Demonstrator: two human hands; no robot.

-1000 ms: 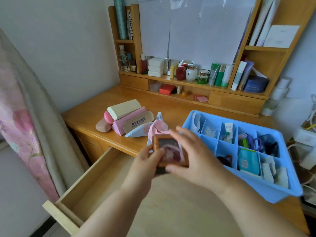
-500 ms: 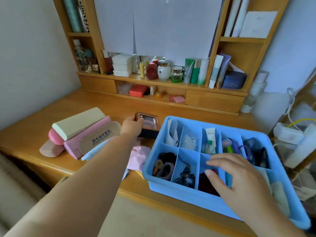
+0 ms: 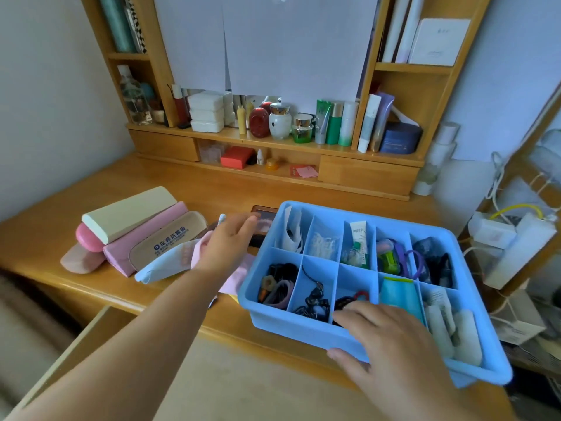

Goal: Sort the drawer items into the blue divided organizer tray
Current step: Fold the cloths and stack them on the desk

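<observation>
Head view: left hand (image 3: 226,247) open, fingers spread, empty, fingertips just short of the brown compact (image 3: 263,221) lying beyond it beside the tray. Right hand (image 3: 391,344) open, thumb against the blue divided organizer tray (image 3: 343,335) near wall, fingers over its front compartments.

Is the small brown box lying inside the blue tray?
No, the brown box lies on the desk just outside the tray's left wall, beside the left hand.
</observation>
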